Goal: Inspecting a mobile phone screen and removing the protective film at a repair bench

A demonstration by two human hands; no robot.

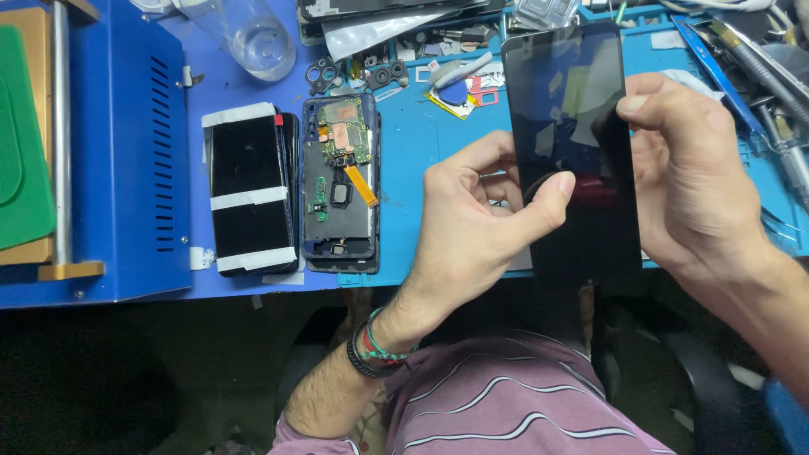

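Note:
A black phone screen panel [573,109] is held upright over the blue work mat [413,143], between both my hands. My left hand [480,227] grips its left edge, thumb pressed on the glass. My right hand [695,181] holds the right edge, thumb tip on the front near the top. To the left on the mat lies an opened phone body [341,185] with a green circuit board and an orange flex cable showing. Beside it lies another black screen [250,190] wrapped with white tape strips.
A blue machine [126,152] with a metal rod and green pad stands at the left. A clear plastic cup [253,38] sits at the back. Small parts, rings and picks litter the mat's back. Tweezers and tools [758,67] lie at the right.

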